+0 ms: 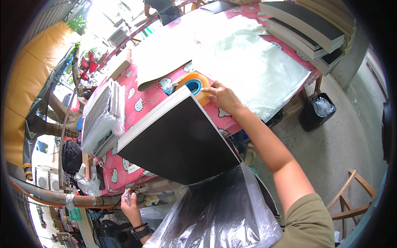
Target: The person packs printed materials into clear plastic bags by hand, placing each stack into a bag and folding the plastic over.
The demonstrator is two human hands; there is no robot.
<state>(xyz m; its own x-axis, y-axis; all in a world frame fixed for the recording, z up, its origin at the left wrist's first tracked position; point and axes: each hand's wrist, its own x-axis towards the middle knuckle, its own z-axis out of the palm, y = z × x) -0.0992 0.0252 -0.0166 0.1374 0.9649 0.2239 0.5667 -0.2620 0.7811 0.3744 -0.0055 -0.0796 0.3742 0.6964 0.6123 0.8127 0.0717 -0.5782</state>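
A thick black-covered book (182, 136) with white page edges leans on the table edge, slanting toward me. Its near end sits in a clear plastic bag (219, 206) over my lap. Beyond the book's far corner lies a yellow roll of tape (201, 97) with a blue core. The fingers of my right hand (223, 97) are closed on the right rim of this roll. Low on the left, below the table edge, my left hand (131, 208) has its fingers curled together near the plastic; what they hold, if anything, is too small to make out.
Clear plastic bags (264, 70) spread over the pink patterned table (118, 165). Plastic-wrapped books (105, 111) stand at left, and more thick books (302, 29) are stacked at far right. A black bin (312, 120) and a wooden chair (347, 198) stand on the right; a person (163, 10) is beyond the table.
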